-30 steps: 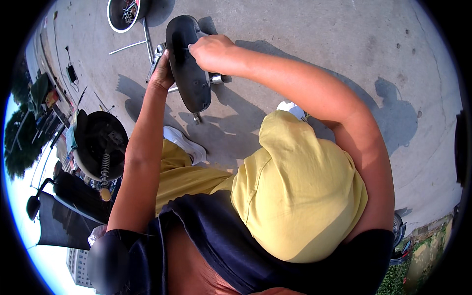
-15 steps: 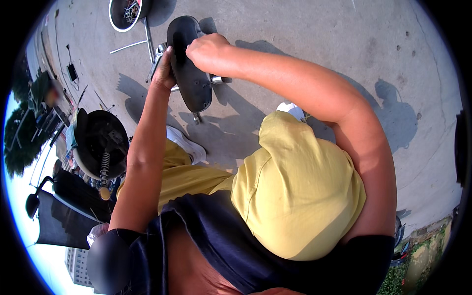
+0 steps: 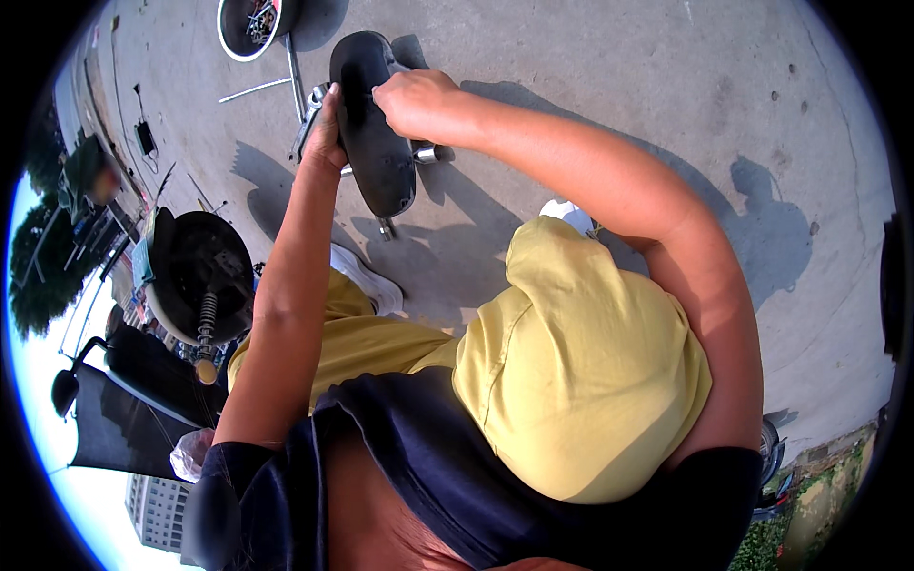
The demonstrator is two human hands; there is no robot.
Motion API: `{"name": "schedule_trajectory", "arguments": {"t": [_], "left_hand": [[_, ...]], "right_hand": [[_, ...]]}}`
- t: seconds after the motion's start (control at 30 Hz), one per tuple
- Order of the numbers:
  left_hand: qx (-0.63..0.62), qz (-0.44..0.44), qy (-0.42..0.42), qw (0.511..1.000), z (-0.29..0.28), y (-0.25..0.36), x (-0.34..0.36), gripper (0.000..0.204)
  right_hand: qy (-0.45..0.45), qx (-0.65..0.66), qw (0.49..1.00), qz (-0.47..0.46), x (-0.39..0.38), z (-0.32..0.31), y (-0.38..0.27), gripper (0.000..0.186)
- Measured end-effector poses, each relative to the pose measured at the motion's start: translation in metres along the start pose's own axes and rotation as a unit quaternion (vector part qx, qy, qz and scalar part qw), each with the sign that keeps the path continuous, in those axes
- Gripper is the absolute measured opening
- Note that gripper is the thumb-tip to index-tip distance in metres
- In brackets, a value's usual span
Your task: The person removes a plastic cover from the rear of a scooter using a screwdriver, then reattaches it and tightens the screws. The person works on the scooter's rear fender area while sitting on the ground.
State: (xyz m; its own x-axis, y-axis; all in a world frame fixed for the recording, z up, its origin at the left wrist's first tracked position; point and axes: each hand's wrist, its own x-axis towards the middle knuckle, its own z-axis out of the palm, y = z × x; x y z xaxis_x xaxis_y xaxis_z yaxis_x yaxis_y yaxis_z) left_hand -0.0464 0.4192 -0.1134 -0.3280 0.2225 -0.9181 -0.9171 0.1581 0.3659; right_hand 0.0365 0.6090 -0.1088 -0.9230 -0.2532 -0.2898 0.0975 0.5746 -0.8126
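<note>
Left grip [image 3: 326, 138]: holding black curved part [image 3: 379, 167]
Right grip [image 3: 419, 105]: curled at its upper right edge
Bowl [image 3: 235, 23]: metal pieces [image 3: 261, 21] inside, on concrete ground [image 3: 590, 57]

We've got grey concrete ground [image 3: 571, 48] carrying a bowl [image 3: 234, 23] far left, T-shaped metal bar [image 3: 294, 80] beside it, white shoes [image 3: 369, 284] nearer.

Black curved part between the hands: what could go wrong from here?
1. The left hand holds the left edge of the black curved part; if that hold eases, it might shift.
2. The right hand is curled at its right side; a slip could scrape the knuckles.
3. A metal bar lies close to the bowl of small metal parts; knocking it might spill them.
</note>
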Motion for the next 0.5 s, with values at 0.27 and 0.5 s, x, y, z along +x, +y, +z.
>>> {"name": "schedule_trajectory", "arguments": {"t": [0.27, 0.5], "left_hand": [[0.008, -0.014, 0.017, 1.0, -0.004, 0.001, 0.003, 0.065], [0.019, -0.056, 0.046, 0.997, -0.014, 0.0, 0.011, 0.066]], "right_hand": [[-0.025, -0.089, 0.995, -0.034, 0.007, -0.003, -0.004, 0.018], [-0.051, -0.09, 0.994, -0.036, 0.007, -0.004, -0.019, 0.017]]}}
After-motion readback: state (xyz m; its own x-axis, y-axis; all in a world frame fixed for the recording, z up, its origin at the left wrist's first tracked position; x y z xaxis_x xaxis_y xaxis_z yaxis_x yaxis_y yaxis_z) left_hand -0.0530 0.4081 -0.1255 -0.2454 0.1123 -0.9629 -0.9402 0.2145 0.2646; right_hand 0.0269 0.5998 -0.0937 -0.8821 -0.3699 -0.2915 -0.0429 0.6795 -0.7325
